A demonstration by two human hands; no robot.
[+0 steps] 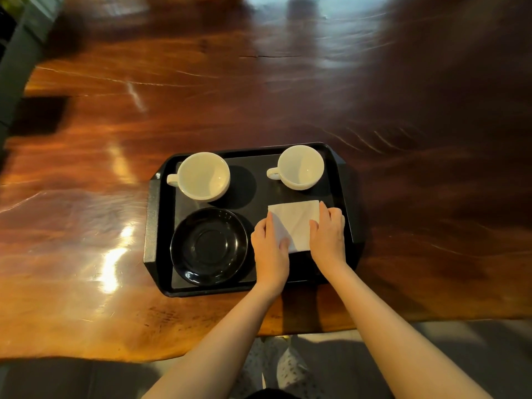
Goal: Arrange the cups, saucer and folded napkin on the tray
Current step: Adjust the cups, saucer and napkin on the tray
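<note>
A black tray (152, 226) lies on the wooden table near its front edge. Two empty white cups stand upright in its far half, the left cup (203, 175) and the right cup (300, 167), each with its handle to the left. A black saucer (209, 245) fills the near left. A folded white napkin (296, 223) lies flat in the near right. My left hand (270, 251) grips the napkin's near left corner, thumb on top. My right hand (328, 237) holds its right edge, fingers curled over the side.
The glossy reddish-brown table (259, 96) stretches far beyond the tray on all sides. Its wavy front edge runs just below the tray. A grey floor shows beneath, and a grey post stands at the far left.
</note>
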